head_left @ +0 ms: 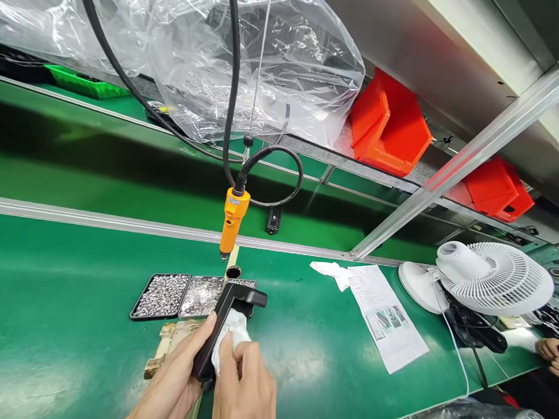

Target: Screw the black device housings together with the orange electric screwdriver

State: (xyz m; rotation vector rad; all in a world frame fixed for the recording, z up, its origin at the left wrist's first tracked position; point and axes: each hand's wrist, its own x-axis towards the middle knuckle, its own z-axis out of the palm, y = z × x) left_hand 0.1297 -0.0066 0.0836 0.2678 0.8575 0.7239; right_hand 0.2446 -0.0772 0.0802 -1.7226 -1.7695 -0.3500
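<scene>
My left hand is closed round the lower end of a black plastic bracket-shaped part, holding it upright over the green table. My right hand pinches a white cloth and presses it against the side of the black part. An orange electric screwdriver hangs on a cable just above and behind the part, touching neither hand.
Two black trays of small screws lie behind my hands, beside a wooden jig. A printed sheet, crumpled white tissue and a white fan sit to the right. Another person's hand shows at the far right edge.
</scene>
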